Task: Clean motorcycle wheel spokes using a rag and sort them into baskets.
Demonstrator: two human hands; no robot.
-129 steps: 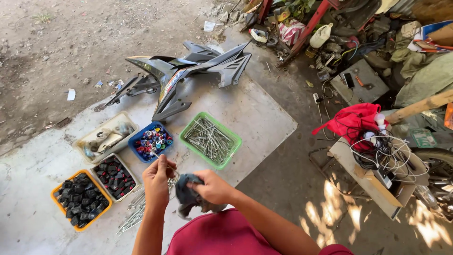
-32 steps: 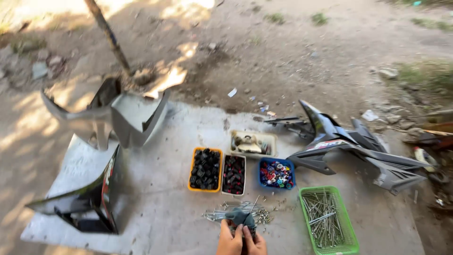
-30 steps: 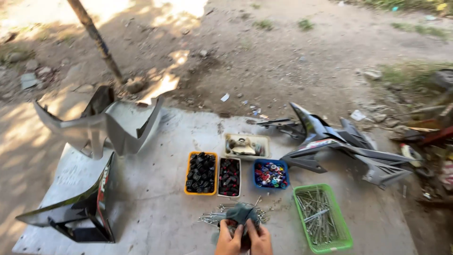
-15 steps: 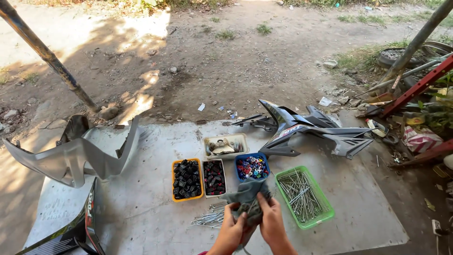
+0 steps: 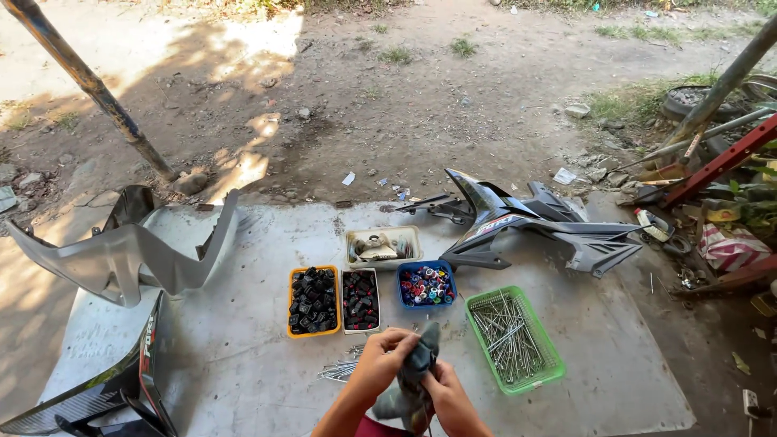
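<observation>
Grey cloth (image 5: 414,374) sits bunched up between both hands, low at the near edge of the concrete slab (image 5: 243,356). Left hand (image 5: 382,362) curls its fingers tight around the cloth from the left. Right hand (image 5: 443,396) grips it from below, with the arm coming up from the bottom. Just beside the hands lie loose nails (image 5: 340,371) on the slab. A green basket (image 5: 515,338) of nails stands near, to the right

Both hands, left hand (image 5: 380,368) and right hand (image 5: 447,396), clutch a grey cloth (image 5: 417,374). A green basket (image 5: 515,340) of nails sits just right; small trays lie beyond.
</observation>
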